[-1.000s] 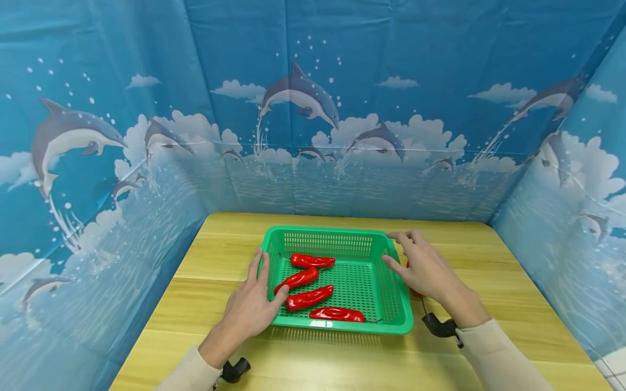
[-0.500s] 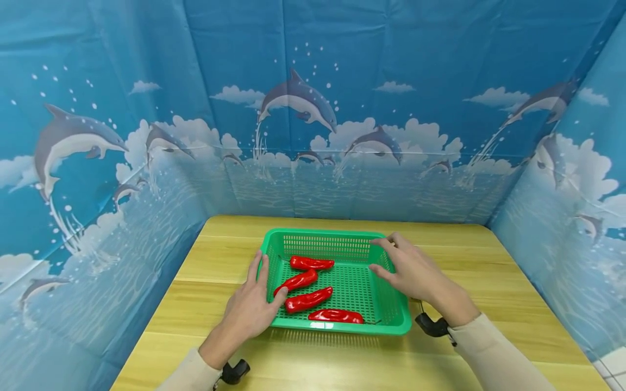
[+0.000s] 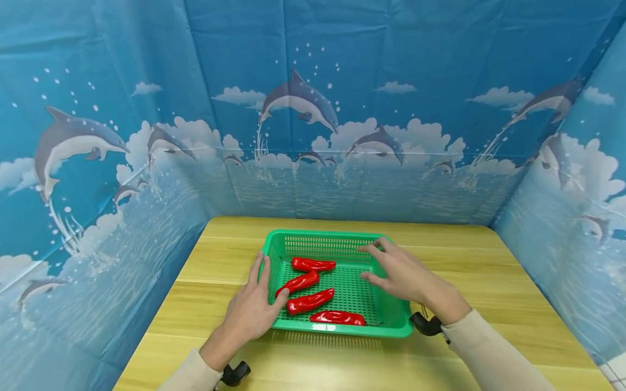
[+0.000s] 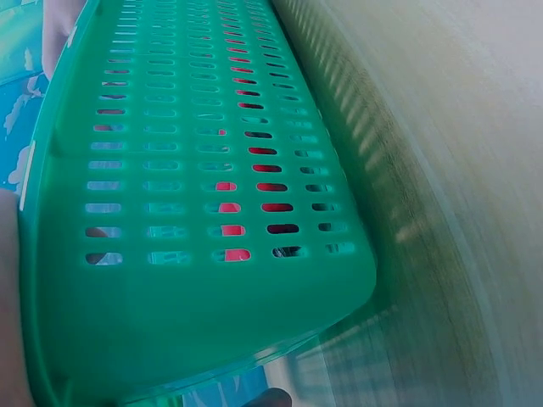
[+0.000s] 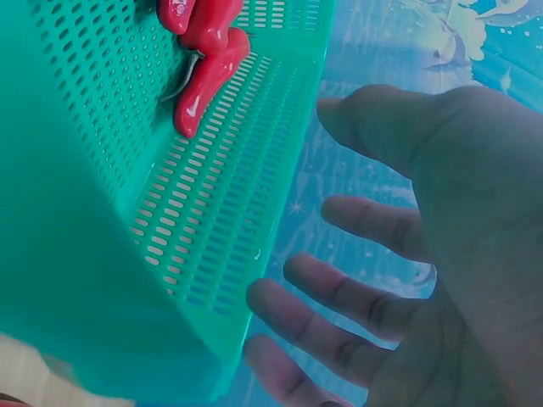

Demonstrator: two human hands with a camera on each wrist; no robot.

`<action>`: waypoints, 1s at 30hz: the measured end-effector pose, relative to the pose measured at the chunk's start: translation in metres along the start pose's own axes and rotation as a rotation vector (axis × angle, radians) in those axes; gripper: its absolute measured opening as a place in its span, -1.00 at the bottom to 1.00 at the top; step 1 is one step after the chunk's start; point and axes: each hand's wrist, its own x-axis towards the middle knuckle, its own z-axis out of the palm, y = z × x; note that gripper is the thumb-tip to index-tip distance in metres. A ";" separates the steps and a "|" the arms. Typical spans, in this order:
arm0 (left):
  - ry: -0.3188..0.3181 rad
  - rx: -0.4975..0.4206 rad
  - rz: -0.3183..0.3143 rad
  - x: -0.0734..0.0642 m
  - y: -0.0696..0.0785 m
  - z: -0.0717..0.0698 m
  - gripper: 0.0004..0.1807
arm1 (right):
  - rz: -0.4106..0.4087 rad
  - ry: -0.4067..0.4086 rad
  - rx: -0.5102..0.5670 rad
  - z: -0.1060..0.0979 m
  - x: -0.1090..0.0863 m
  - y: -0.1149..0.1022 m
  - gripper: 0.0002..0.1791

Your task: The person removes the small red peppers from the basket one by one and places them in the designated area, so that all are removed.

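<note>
Several glossy red chili peppers (image 3: 310,302) lie in a green plastic basket (image 3: 327,233) with slotted walls. My left hand (image 3: 251,312) rests at the basket's left end, fingers fairly straight along the rim and thumb over the front left corner. Over the basket's right part hovers my right hand (image 3: 401,270), fingers spread and holding nothing. In the right wrist view, the right hand's thumb and fingers (image 5: 318,318) stand apart beside the rim, with the peppers (image 5: 208,72) farther inside. Through the slots in the left wrist view, red peppers (image 4: 271,186) show in part.
The basket stands on a yellow wood-grain table (image 3: 489,304). A blue dolphin-print curtain (image 3: 332,179) encloses the back and sides. Black camera mounts (image 3: 236,373) hang below both wrists. A sliver of something red (image 5: 10,402) shows beyond the basket in the right wrist view.
My right hand has moved left, from the basket's right rim to over its inside. The red thing beside the basket's right end is now hidden in the head view. My left hand stays put.
</note>
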 end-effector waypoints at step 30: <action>0.043 -0.053 0.031 -0.001 0.000 0.002 0.10 | -0.019 -0.260 0.138 0.008 0.011 -0.013 -0.29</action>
